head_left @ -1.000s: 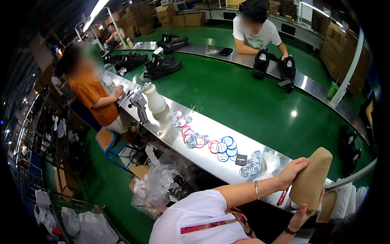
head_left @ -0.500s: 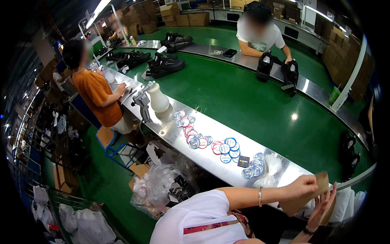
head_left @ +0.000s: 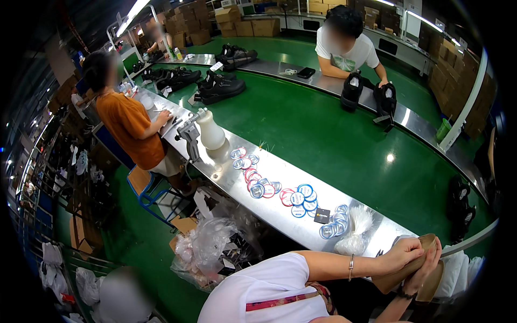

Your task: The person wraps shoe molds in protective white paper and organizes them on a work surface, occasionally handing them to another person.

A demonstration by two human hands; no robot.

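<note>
At the lower right, my left hand (head_left: pixel 405 255) is closed on a bent brown sheet of paper or thin card (head_left: pixel 396 277). My right hand (head_left: pixel 426 270) wraps its fingers round the same sheet from the right side. Both hands are close together over the near end of the metal bench. A silver bracelet (head_left: pixel 351 265) circles my left wrist, and a dark band is on the right one. The sheet's full outline is hidden by my fingers. Just left of my hands lies a clear bag of white strands (head_left: pixel 358 229).
Round blue and red tags (head_left: pixel 305 200) and a black square card (head_left: pixel 322 216) lie along the metal bench (head_left: pixel 237 199). A spray gun (head_left: pixel 189 137) with a white bottle stands farther left. Black shoes (head_left: pixel 221 89) rest on the green belt (head_left: pixel 301 124). Co-workers stand left and across.
My right hand's fingers, spread beside the brown sheet before, are now closed round it. Both hands have come closer together and the sheet is more bent.
</note>
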